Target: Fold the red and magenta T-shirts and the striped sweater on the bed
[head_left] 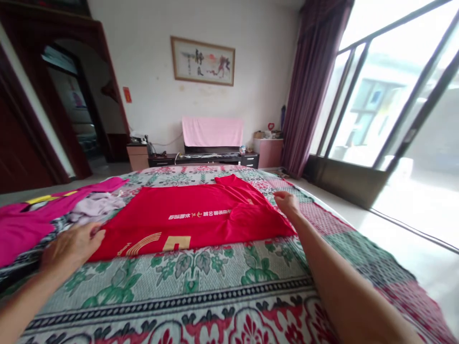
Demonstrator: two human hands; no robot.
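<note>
A red T-shirt (201,217) with white and gold print lies spread flat on the patterned bedspread (186,282). My left hand (73,246) rests at the shirt's left edge, fingers curled onto the fabric near its lower corner. My right hand (286,201) is stretched out to the shirt's right side, fingers closed in a pinch on the folded sleeve edge. One sleeve is folded inward at the upper right.
A pile of magenta and pale pink clothes (43,215) lies on the bed at left. Beyond the bed stands a low dark TV cabinet (204,157) with a pink cloth over the screen. A large window (394,110) and a purple curtain are at right; a doorway is at left.
</note>
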